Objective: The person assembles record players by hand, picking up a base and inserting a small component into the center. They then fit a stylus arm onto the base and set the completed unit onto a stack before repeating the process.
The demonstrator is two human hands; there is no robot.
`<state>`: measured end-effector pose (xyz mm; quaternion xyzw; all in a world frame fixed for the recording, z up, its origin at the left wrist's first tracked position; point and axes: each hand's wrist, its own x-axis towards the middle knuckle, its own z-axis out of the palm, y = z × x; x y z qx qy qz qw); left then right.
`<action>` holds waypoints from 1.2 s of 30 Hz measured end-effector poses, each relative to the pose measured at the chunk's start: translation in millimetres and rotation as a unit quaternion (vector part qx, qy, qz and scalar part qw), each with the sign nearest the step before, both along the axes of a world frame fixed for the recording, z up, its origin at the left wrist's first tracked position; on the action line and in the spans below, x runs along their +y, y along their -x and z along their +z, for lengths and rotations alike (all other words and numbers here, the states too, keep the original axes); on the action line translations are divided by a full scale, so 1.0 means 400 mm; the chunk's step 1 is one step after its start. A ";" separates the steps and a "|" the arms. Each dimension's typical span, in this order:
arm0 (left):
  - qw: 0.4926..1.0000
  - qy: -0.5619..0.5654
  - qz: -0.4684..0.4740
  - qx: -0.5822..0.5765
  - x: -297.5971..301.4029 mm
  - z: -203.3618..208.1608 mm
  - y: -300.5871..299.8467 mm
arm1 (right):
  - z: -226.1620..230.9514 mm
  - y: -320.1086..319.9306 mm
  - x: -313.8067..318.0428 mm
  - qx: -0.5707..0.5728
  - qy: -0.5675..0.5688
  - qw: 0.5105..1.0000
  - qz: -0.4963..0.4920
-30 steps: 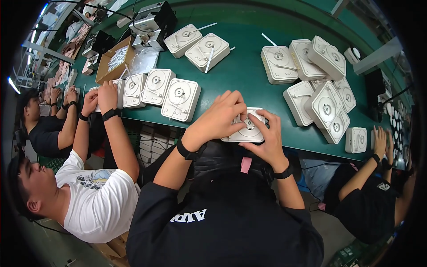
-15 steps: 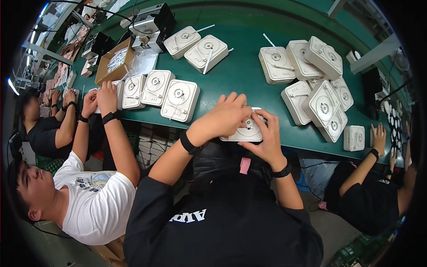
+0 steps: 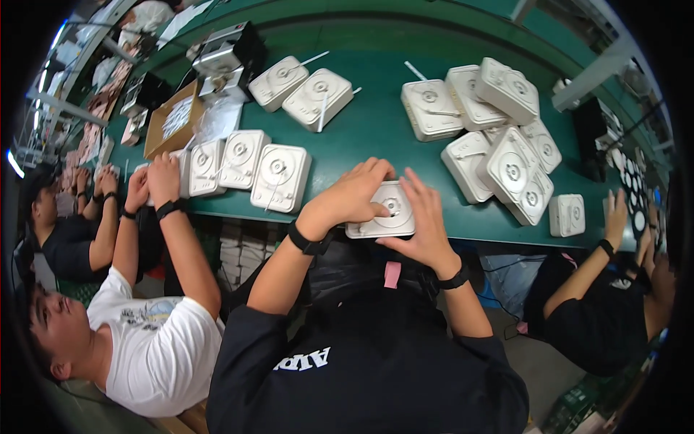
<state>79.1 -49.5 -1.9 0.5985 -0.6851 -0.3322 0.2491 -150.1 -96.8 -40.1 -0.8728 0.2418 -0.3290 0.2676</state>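
Fig. 1: apparent step, work atop white device (image 3: 400, 218), near edge | left hand (image 3: 354, 195) curled, pinch unclear; right hand (image 3: 428, 228) spread | next: likely steadying

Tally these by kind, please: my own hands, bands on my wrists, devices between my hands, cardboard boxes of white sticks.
Hands: 2 (left hand, right hand)
Black wristbands: 2
Cream device: 1
Cardboard box: 1
Total: 6

green worktable (image 3: 376, 137) | grey metal post (image 3: 594, 76), right | grey floor (image 3: 532, 370) | bright lamp (image 3: 15, 164), far left
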 end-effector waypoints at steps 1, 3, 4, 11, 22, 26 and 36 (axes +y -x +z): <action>1.000 -0.003 0.004 -0.016 0.001 0.002 0.004 | 0.005 0.002 -0.005 0.028 -0.005 0.999 0.022; 0.999 -0.005 0.009 -0.051 0.008 0.006 0.001 | 0.017 0.004 -0.016 0.083 -0.016 0.995 0.062; 0.999 0.003 -0.008 -0.052 0.004 0.004 -0.007 | 0.027 0.000 -0.024 0.082 -0.010 0.996 0.044; 0.983 0.146 0.087 -0.071 0.068 0.063 -0.031 | 0.070 0.002 -0.057 0.089 -0.041 0.985 0.144; 0.893 0.068 0.326 -0.302 0.341 -0.002 -0.191 | 0.318 0.342 -0.292 -0.074 0.043 0.906 -0.415; 0.876 0.112 0.331 -0.332 0.326 -0.053 -0.128 | 0.191 0.453 -0.525 0.034 0.049 0.825 -0.562; 0.948 0.146 0.193 -0.208 0.268 -0.044 -0.023 | 0.131 0.412 -0.592 0.112 -0.041 0.848 -0.516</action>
